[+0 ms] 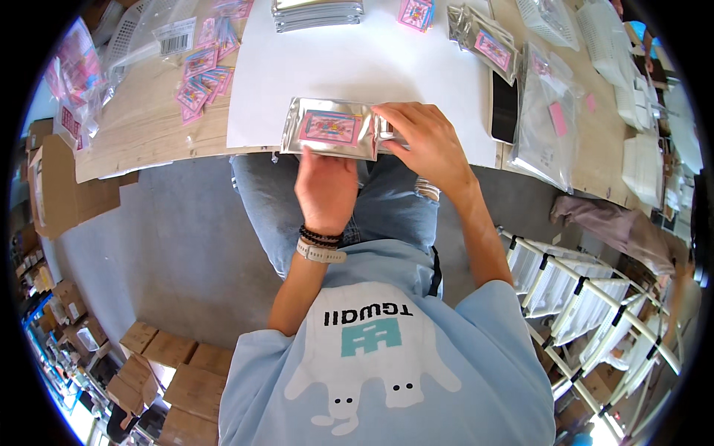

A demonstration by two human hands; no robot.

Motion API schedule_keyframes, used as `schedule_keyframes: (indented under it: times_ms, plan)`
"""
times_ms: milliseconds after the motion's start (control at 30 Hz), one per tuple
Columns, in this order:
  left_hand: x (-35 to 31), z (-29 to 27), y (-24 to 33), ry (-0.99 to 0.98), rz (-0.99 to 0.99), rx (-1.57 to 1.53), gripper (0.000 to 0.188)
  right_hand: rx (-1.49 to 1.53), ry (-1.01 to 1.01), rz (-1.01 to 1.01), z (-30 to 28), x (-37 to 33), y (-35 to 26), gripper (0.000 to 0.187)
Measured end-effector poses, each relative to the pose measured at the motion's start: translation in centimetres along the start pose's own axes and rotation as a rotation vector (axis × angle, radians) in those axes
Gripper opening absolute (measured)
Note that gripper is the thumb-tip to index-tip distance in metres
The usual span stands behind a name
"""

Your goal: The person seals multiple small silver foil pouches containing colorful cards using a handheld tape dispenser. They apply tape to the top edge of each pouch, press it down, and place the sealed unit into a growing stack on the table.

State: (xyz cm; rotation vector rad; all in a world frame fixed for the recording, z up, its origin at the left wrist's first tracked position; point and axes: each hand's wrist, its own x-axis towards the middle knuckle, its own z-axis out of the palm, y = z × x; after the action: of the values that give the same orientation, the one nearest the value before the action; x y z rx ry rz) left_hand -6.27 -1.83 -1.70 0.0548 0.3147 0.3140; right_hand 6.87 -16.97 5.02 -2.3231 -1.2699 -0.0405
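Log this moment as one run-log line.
left hand: under silver pouch | right hand: gripping pouch's right end | pouch: at edge of white sheet | stack of pouches: far edge

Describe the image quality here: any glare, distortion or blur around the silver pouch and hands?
Head view: bright, even light; the silver pouch reflects soft glare but its pink label stays legible in shape. Left hand and right hand are sharp, without motion blur. Fisheye bending curves the table edge; the black rim vignettes the corners; the white sheet is nearly blown out.
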Motion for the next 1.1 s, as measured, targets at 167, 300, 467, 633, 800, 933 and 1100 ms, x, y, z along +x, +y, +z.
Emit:
schedule_keyframes:
  times_ms: [167,300,467,633,800,933,1100]
  plan:
    - [1.2,2.1,-3.1,0.139,-0.104,0.163,0.033,-0.007,0.020,0.005,-0.3,-0.4,0.1,0.067]
    - [2.9,2.4,-3.7,0.214,-0.060,0.313,0.026,-0.056,-0.001,-0.038,-0.8,-0.5,0.2,0.076]
    - [2.1,4.1,-3.0,0.228,0.076,0.367,0.027,-0.125,-0.028,-0.035,-0.8,-0.5,0.4,0.078]
    - [2.4,4.3,-3.4,0.295,0.099,0.398,0.029,-0.178,-0.034,-0.018,-0.4,-0.9,0.5,0.079]
    - [2.7,4.3,-3.8,0.275,0.137,0.438,0.027,-0.156,0.048,0.051,0.0,-1.6,1.2,0.079]
    - [2.9,4.6,-4.6,0.325,0.138,0.455,0.026,-0.121,0.040,0.062,-0.1,-2.3,1.4,0.077]
    - [3.1,4.1,-4.2,0.318,0.114,0.457,0.025,-0.163,0.039,-0.068,0.3,-2.4,2.5,0.069]
